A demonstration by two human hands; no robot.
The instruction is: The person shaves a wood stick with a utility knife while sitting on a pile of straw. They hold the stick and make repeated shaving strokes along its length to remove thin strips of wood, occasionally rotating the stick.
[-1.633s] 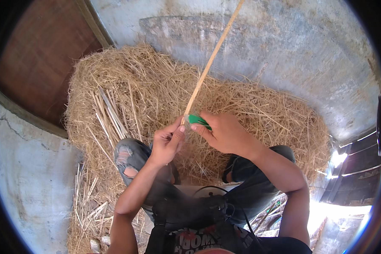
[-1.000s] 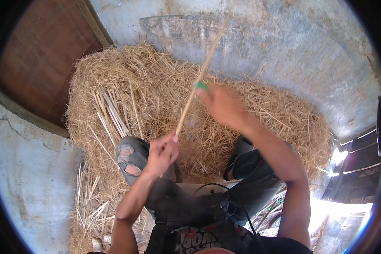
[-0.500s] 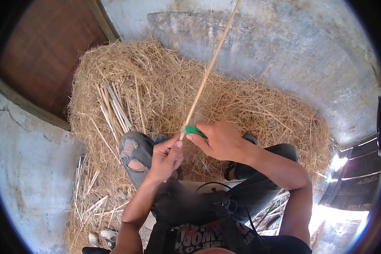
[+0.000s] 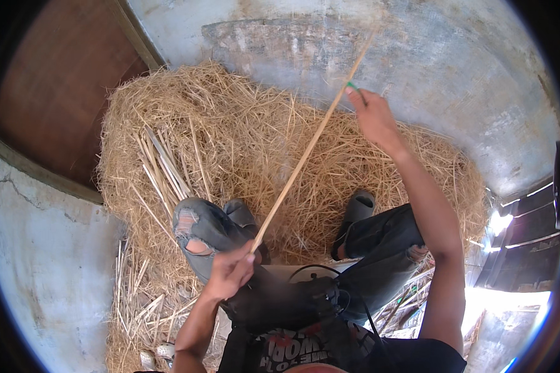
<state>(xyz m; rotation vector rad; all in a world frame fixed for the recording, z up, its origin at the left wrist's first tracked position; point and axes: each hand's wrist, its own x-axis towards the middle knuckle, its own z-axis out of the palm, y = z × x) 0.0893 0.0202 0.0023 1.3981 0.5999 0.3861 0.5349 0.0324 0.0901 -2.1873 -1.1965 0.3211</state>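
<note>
- On the left part of the straw (image 4: 230, 118), see a bundle of sticks (image 4: 163, 165), lying loosely side by side at a slant.
- At the near side of the straw, find the left hand (image 4: 231, 273) closed on the lower end of the long stick (image 4: 307, 155), pinching it between thumb and fingers.
- From there, follow the stick slanting up and right across the straw, held by that end, reaching past the far edge and in front of the wall (image 4: 442, 56); too blurred at the tip to make out.
- Judge it light, thin and dry: fairly stiff along its straight length, springier toward the tip, and likely to split along the grain or snap if bent hard.
- Expect a fairly smooth face, perhaps splintery at the edges; best gripped firmly at the near end, flat between thumb and finger, without sliding skin along it.
- By the far edge of the straw, right of the middle, note the right hand (image 4: 373, 118), well apart from the left, with fingers clamped on a small green tool (image 4: 353, 86), mostly covered; touching the stick or just beside it, cannot tell which.
</note>
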